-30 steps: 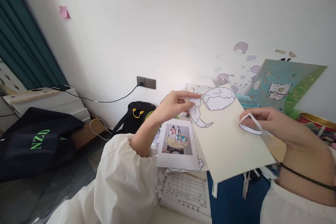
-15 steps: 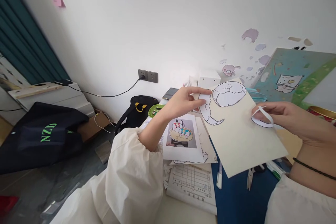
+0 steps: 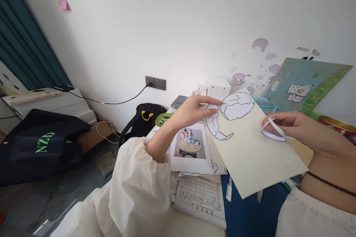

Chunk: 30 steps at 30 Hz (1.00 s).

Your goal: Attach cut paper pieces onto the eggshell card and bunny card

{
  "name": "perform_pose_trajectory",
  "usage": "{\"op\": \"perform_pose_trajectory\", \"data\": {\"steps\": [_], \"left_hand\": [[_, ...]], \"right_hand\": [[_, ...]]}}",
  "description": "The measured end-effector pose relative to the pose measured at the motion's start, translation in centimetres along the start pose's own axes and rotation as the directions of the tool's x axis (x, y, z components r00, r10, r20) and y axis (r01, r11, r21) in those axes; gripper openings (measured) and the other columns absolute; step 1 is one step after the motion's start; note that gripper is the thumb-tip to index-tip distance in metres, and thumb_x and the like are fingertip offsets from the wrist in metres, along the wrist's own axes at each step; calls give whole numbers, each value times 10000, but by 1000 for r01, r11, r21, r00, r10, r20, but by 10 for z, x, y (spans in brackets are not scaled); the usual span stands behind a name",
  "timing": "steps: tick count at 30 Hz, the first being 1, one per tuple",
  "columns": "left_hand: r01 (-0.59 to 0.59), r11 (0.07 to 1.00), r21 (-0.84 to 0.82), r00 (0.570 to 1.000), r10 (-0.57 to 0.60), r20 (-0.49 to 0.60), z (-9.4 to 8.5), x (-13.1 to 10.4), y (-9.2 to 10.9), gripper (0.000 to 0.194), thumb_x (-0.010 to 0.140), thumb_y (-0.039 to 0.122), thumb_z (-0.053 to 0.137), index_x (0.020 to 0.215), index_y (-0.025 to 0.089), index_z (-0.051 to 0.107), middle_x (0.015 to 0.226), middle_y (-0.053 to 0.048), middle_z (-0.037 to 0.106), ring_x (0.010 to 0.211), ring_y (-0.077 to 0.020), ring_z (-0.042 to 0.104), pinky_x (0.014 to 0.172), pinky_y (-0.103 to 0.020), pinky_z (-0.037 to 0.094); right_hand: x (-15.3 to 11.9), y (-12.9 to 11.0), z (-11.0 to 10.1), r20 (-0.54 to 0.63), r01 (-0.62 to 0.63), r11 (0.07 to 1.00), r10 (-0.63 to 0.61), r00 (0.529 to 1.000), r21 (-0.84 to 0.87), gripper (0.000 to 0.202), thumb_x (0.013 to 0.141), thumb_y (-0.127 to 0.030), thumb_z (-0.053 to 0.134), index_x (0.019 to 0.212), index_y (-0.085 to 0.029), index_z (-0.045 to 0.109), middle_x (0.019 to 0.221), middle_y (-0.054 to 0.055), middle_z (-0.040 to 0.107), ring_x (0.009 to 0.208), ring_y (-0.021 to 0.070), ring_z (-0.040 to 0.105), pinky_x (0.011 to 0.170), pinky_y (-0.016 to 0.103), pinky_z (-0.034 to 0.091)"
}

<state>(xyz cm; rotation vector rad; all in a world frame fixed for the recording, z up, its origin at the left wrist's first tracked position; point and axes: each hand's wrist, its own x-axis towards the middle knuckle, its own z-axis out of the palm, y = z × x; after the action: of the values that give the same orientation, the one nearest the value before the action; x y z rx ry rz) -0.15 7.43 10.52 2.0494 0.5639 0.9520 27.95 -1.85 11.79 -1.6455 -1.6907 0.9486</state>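
Note:
A cream card (image 3: 250,163) is held up at a slant above the desk. White paper cutouts with crack lines lie on its upper part: an oval eggshell shape (image 3: 239,106) and a curved, pointed piece (image 3: 215,127). My left hand (image 3: 196,113) is closed on the card's upper left edge, thumb and index finger on the front near both cutouts; its other fingers are hidden. In my right hand (image 3: 290,124), thumb and fingers pinch a small white paper cutout (image 3: 274,135) with a narrow loose strip, over the card's right side.
Beneath the card lie a printed picture of two cartoon figures (image 3: 191,144), a ruled form (image 3: 200,196), a white-capped pen (image 3: 229,189) and partly covered scissors (image 3: 259,196). A cartoon board (image 3: 294,85) leans on the wall. A black backpack (image 3: 141,118) stands left of the desk.
The view has shifted slightly, and the card with both hands sits a little lower and further left. The scissors are now mostly covered by the card. Both hands keep their hold.

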Motion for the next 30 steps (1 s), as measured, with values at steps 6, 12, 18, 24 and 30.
{"op": "perform_pose_trajectory", "data": {"steps": [6,12,18,24,30], "left_hand": [[10,1000,-2,1000,-10,4,1,1,1,271,811,245,597,1051,192,710,1065,-68,717,858,-200,669,773,-335,527],[-18,1000,6,994,17,109,-4,1,2,314,797,178,581,1075,246,711,1174,-27,683,1041,-233,634,865,-347,519],[41,998,-56,996,-36,81,-5,2,-4,373,821,174,563,1178,237,651,1297,-32,611,1191,-234,561,986,-374,466],[47,969,-242,999,-45,12,-2,3,-3,512,808,144,586,1310,226,529,1363,-55,554,1156,-210,587,976,-354,486],[-50,946,-320,998,40,-39,5,4,0,567,811,109,591,1356,194,461,1442,-72,464,1232,-224,516,983,-333,466]], "right_hand": [[-1,-6,3,-3,-1,999,1,1000,34,315,667,-543,731,712,-233,702,795,61,650,716,196,558,613,280,455],[2,-8,4,19,32,999,-32,999,-11,342,696,-540,703,734,-201,692,814,73,645,751,218,572,632,307,467],[3,-9,2,-432,229,970,-239,870,-75,241,725,-479,691,749,-240,699,1229,61,591,1024,290,583,813,398,482],[-2,-41,30,-567,442,877,-464,681,-188,244,723,-364,729,940,-288,645,1109,33,627,996,230,596,860,375,491],[20,-52,56,-203,399,905,-367,908,149,235,749,-348,710,957,-249,662,912,29,685,857,196,646,771,328,519]]}}
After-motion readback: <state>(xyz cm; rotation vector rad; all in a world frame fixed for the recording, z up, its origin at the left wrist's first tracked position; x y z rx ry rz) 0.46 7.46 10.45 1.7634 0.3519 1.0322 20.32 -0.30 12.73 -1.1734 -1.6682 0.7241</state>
